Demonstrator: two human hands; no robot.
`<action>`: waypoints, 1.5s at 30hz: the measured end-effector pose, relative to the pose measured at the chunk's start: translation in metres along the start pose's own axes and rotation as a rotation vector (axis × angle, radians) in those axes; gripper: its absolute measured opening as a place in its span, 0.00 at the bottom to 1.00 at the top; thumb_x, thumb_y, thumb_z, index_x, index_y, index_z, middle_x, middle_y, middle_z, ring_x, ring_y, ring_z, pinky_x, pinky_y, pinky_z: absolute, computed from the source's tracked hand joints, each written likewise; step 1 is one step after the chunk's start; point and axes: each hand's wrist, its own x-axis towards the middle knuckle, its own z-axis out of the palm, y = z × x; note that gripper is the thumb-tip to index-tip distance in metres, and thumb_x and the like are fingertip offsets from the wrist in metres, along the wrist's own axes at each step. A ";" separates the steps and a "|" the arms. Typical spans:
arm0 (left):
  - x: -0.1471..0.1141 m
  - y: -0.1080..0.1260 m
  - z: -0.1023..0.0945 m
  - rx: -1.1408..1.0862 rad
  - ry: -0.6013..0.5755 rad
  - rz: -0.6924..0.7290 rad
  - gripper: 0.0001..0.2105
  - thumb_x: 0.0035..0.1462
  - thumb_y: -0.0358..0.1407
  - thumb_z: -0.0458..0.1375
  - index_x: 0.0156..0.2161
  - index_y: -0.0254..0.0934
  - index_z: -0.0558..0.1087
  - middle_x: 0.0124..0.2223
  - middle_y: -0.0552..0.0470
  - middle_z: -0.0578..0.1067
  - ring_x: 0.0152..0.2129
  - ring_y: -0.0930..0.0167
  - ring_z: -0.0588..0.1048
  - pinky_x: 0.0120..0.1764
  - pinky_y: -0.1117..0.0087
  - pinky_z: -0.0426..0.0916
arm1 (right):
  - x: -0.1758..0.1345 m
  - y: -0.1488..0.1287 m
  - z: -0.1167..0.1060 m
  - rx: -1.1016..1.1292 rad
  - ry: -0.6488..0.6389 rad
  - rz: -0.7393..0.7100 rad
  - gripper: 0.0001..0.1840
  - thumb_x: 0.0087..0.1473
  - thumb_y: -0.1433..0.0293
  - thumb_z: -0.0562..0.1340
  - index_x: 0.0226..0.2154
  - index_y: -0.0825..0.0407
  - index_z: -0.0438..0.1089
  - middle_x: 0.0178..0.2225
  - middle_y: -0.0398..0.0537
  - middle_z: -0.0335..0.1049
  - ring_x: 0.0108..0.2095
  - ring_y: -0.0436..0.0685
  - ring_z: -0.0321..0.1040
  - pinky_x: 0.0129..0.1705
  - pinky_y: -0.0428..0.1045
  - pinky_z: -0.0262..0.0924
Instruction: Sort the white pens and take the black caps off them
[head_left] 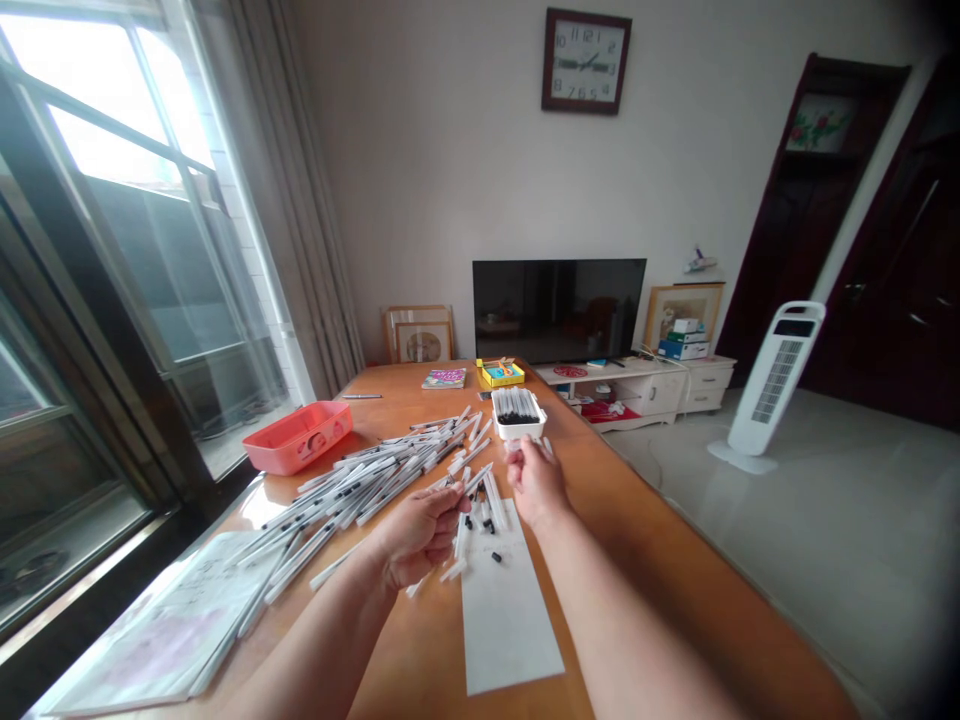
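My left hand (pixel 431 530) is closed in a pinch on a slim white pen (pixel 478 479), which points up and to the right. My right hand (pixel 536 482) is closed just in front of a white box (pixel 520 430) packed with clear pens with dark ends. A pale translucent piece (pixel 547 444) shows at its fingers, mostly hidden. Below the hands, several black caps (pixel 489 526) and clear plastic pieces lie on and around a white sheet of paper (pixel 510 630). A large loose pile of white pens (pixel 367 480) spreads to the left.
A coral plastic basket (pixel 300 440) stands at the table's left edge, by the window. An open paper booklet (pixel 165 620) lies front left. Further back are a purple booklet (pixel 444 378), a yellow box (pixel 501 373) and a single pen (pixel 363 396). The table's right edge runs beside my right arm.
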 end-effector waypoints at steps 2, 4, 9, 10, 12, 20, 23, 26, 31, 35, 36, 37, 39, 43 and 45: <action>0.001 -0.001 -0.003 -0.056 -0.037 0.001 0.15 0.60 0.46 0.61 0.33 0.34 0.70 0.20 0.64 0.47 0.14 0.80 0.43 0.18 0.75 0.38 | 0.006 -0.006 -0.007 -0.009 0.064 -0.048 0.23 0.49 0.49 0.67 0.27 0.52 0.66 0.19 0.39 0.67 0.14 0.42 0.47 0.15 0.42 0.40; 0.004 -0.003 -0.006 -0.101 -0.011 0.042 0.12 0.62 0.43 0.59 0.34 0.34 0.70 0.20 0.63 0.50 0.14 0.81 0.46 0.18 0.76 0.40 | 0.006 -0.005 -0.010 -0.081 0.006 -0.072 0.22 0.50 0.50 0.67 0.30 0.52 0.69 0.21 0.40 0.68 0.15 0.43 0.50 0.17 0.42 0.43; 0.015 -0.006 -0.019 -0.193 0.203 0.157 0.08 0.63 0.36 0.57 0.39 0.31 0.72 0.24 0.59 0.61 0.15 0.81 0.55 0.18 0.78 0.50 | -0.013 0.013 -0.004 -0.441 -0.195 -0.051 0.21 0.54 0.50 0.64 0.33 0.52 0.72 0.23 0.41 0.70 0.18 0.47 0.58 0.20 0.44 0.52; 0.016 -0.006 -0.021 -0.210 0.218 0.172 0.08 0.63 0.35 0.56 0.39 0.31 0.73 0.24 0.58 0.62 0.15 0.81 0.57 0.19 0.78 0.53 | -0.016 0.017 -0.003 -0.520 -0.234 -0.051 0.21 0.54 0.50 0.63 0.34 0.52 0.73 0.24 0.42 0.71 0.18 0.47 0.59 0.21 0.44 0.54; 0.016 -0.004 -0.025 -0.235 0.228 0.189 0.07 0.62 0.33 0.56 0.42 0.31 0.73 0.25 0.57 0.65 0.16 0.80 0.61 0.21 0.78 0.58 | -0.020 0.022 -0.002 -0.650 -0.320 -0.068 0.21 0.56 0.51 0.61 0.36 0.52 0.74 0.27 0.43 0.72 0.18 0.49 0.62 0.22 0.46 0.56; 0.015 -0.001 -0.031 -0.330 0.211 0.294 0.06 0.64 0.33 0.55 0.44 0.35 0.71 0.32 0.52 0.74 0.21 0.76 0.71 0.26 0.75 0.67 | -0.036 0.022 0.007 -0.816 -0.486 -0.150 0.18 0.59 0.55 0.58 0.33 0.51 0.73 0.23 0.41 0.69 0.21 0.52 0.67 0.25 0.47 0.58; 0.016 -0.002 -0.033 -0.357 0.223 0.342 0.05 0.65 0.33 0.54 0.44 0.36 0.70 0.37 0.48 0.77 0.26 0.72 0.76 0.29 0.71 0.71 | -0.048 0.022 0.014 -0.756 -0.596 -0.013 0.18 0.60 0.55 0.58 0.28 0.52 0.69 0.25 0.42 0.71 0.19 0.50 0.65 0.24 0.46 0.56; 0.017 -0.003 -0.034 -0.360 0.248 0.380 0.05 0.64 0.33 0.55 0.44 0.37 0.69 0.40 0.47 0.78 0.29 0.70 0.78 0.29 0.71 0.70 | -0.057 0.024 0.018 -0.680 -0.738 0.169 0.21 0.61 0.52 0.57 0.32 0.53 0.70 0.30 0.45 0.74 0.18 0.48 0.64 0.22 0.46 0.51; 0.017 -0.002 -0.035 -0.366 0.293 0.423 0.04 0.63 0.32 0.57 0.43 0.38 0.68 0.44 0.46 0.79 0.32 0.70 0.78 0.30 0.72 0.70 | -0.060 0.029 0.019 -0.612 -0.760 0.264 0.22 0.58 0.51 0.61 0.34 0.55 0.72 0.28 0.45 0.73 0.18 0.46 0.60 0.21 0.44 0.46; 0.015 -0.001 -0.036 -0.287 0.234 0.462 0.07 0.60 0.31 0.60 0.44 0.36 0.71 0.42 0.45 0.79 0.33 0.71 0.78 0.33 0.73 0.69 | -0.060 0.025 0.021 -0.540 -0.703 0.297 0.20 0.57 0.52 0.63 0.33 0.54 0.70 0.27 0.43 0.72 0.19 0.45 0.57 0.23 0.44 0.46; 0.014 0.000 -0.037 -0.273 0.225 0.473 0.07 0.60 0.31 0.61 0.44 0.35 0.72 0.42 0.45 0.80 0.33 0.71 0.78 0.34 0.72 0.70 | -0.061 0.023 0.021 -0.559 -0.692 0.262 0.19 0.57 0.53 0.63 0.32 0.53 0.70 0.26 0.42 0.71 0.19 0.46 0.57 0.23 0.44 0.47; 0.014 0.000 -0.037 -0.265 0.225 0.483 0.08 0.59 0.32 0.62 0.44 0.35 0.72 0.41 0.45 0.80 0.34 0.71 0.78 0.36 0.72 0.70 | -0.061 0.021 0.022 -0.595 -0.685 0.205 0.19 0.57 0.54 0.62 0.30 0.53 0.69 0.24 0.41 0.69 0.19 0.46 0.56 0.24 0.44 0.48; 0.013 0.001 -0.038 -0.256 0.247 0.496 0.08 0.57 0.33 0.64 0.40 0.35 0.72 0.40 0.45 0.80 0.34 0.71 0.77 0.38 0.72 0.70 | -0.061 0.019 0.022 -0.698 -0.674 0.051 0.18 0.58 0.55 0.62 0.28 0.52 0.68 0.20 0.39 0.65 0.19 0.48 0.57 0.25 0.45 0.51; 0.013 0.002 -0.040 -0.221 0.322 0.508 0.12 0.54 0.36 0.68 0.33 0.36 0.68 0.37 0.47 0.80 0.27 0.75 0.74 0.34 0.74 0.68 | -0.059 0.019 0.023 -0.862 -0.622 -0.279 0.16 0.57 0.57 0.64 0.27 0.51 0.69 0.22 0.40 0.66 0.24 0.51 0.61 0.29 0.47 0.55; 0.014 0.002 -0.041 -0.224 0.324 0.518 0.12 0.53 0.36 0.68 0.33 0.36 0.68 0.36 0.47 0.79 0.24 0.76 0.73 0.33 0.74 0.68 | -0.059 0.020 0.023 -0.853 -0.609 -0.307 0.16 0.57 0.55 0.64 0.29 0.51 0.69 0.23 0.41 0.67 0.25 0.52 0.62 0.30 0.47 0.57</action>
